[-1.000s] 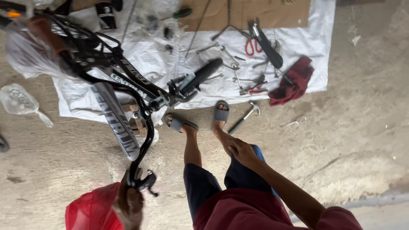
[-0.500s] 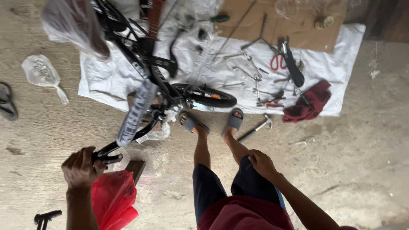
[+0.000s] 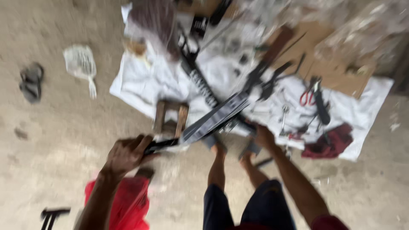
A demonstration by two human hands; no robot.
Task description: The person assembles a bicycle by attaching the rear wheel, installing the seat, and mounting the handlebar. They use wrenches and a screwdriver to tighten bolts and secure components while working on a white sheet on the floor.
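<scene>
Gripping bicycle frame (image 3: 213, 117) over white sheet (image 3: 140, 91): left hand (image 3: 126, 154) clenched on near end, right hand (image 3: 263, 137) closed low beside sheet's edge; likely rigid, heavy, awkward; holding tubes, both ends.

Left grip (image 3: 128, 154) clenched; right grip (image 3: 263, 137) reaching forward, blurred

bicycle frame (image 3: 213, 117) on sheet (image 3: 366, 110) | scissors (image 3: 307, 93) right | sandal (image 3: 32, 81) far left on floor (image 3: 64, 140)
</scene>
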